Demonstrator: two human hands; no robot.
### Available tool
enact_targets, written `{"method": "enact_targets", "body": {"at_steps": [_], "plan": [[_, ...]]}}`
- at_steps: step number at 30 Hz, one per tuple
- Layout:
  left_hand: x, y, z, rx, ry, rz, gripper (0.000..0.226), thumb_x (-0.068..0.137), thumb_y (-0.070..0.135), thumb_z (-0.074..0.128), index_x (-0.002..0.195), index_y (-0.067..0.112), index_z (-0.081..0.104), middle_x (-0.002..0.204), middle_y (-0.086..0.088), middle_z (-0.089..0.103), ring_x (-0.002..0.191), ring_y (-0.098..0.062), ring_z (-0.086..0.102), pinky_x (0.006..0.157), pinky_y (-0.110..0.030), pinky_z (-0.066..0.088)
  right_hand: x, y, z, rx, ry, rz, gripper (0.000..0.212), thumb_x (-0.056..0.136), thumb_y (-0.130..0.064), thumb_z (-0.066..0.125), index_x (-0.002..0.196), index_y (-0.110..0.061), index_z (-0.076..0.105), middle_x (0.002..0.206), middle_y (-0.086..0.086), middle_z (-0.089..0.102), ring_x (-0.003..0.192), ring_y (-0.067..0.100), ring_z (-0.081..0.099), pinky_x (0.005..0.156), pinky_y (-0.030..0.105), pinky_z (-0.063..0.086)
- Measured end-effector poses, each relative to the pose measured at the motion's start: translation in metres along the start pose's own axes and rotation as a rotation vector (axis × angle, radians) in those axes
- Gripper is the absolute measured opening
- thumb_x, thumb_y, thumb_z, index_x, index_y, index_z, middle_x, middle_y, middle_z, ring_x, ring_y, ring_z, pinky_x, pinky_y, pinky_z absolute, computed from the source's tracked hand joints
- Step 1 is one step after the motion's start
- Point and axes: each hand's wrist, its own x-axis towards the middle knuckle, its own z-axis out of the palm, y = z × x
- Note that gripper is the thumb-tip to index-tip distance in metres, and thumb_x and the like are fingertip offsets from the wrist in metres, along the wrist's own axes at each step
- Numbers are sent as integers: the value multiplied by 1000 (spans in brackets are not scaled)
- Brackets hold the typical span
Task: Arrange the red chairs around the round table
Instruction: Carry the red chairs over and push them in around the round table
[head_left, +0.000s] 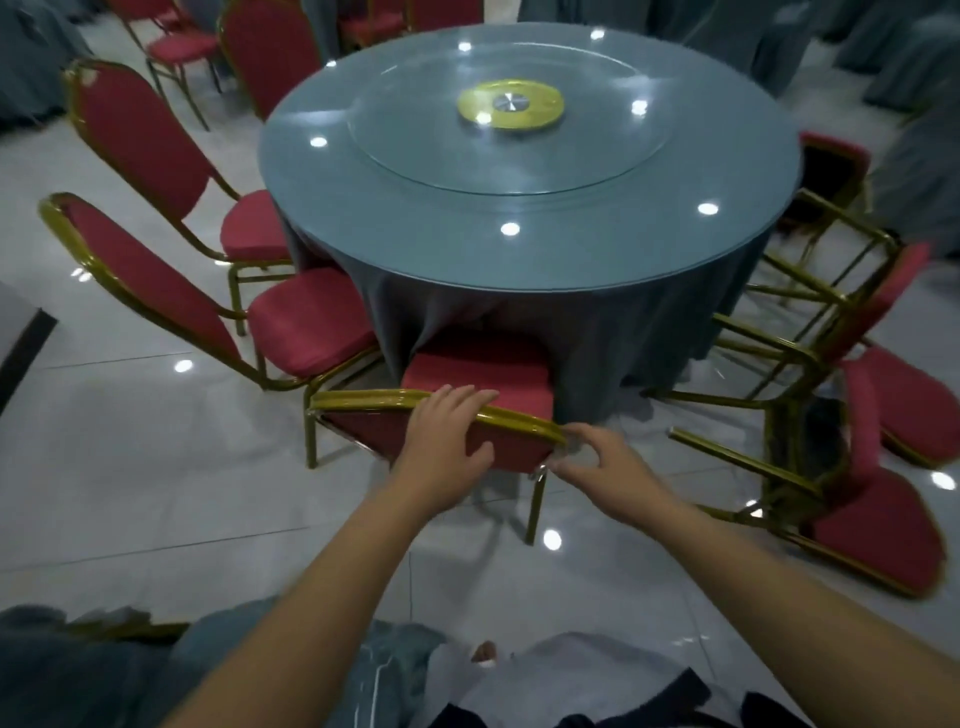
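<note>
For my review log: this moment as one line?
left hand: grips near chair by top rail | right hand: at rail corner, grip unclear | near chair: seat against round table cloth

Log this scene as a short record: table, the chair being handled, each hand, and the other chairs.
table: round table, blue-grey cloth, glass turntable on top
handled chair: near chair, seat against the cloth
left hand: grips its top rail
right hand: at the backrest's right corner, grip unclear
other chairs: left chairs at the table; tipped chairs lying at right
</note>
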Motion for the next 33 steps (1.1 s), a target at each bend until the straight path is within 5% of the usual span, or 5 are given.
{"method": "enact_targets", "body": {"at_steps": [6,13,18,24,33], "plan": [[18,87,84,-209,-364,186,54,92,20,58,144,28,46,148,4,43,138,-17,34,115,-36,31,-81,92,-52,198,171,321,50,92,-27,69,139,-25,52,139,2,51,123,18,50,94,29,42],[44,162,150,-136,-651,239,60,93,27,59,149,34,36,151,7,39,137,-15,38,104,-33,41,-108,173,-95,468,346,397,43,92,-21,67,131,-31,55,129,-4,53,107,6,53,80,21,45],[83,240,204,-109,-705,197,58,94,26,61,146,37,39,149,7,42,134,-13,42,101,-24,35,-109,251,-156,502,369,420,48,91,-29,68,136,-33,53,131,-8,50,122,12,45,95,29,40],[114,346,281,-55,-764,129,58,95,28,61,148,33,39,151,4,41,136,-17,42,105,-27,36,-125,353,-257,578,480,476,38,90,-29,68,126,-36,58,126,-8,55,105,7,50,81,28,41],[149,475,370,-140,-807,45,53,93,25,65,141,33,46,148,2,44,118,-11,46,92,-25,39,-149,468,-380,605,608,521,44,94,-27,66,136,-22,56,129,-6,54,119,15,50,92,30,41]]}}
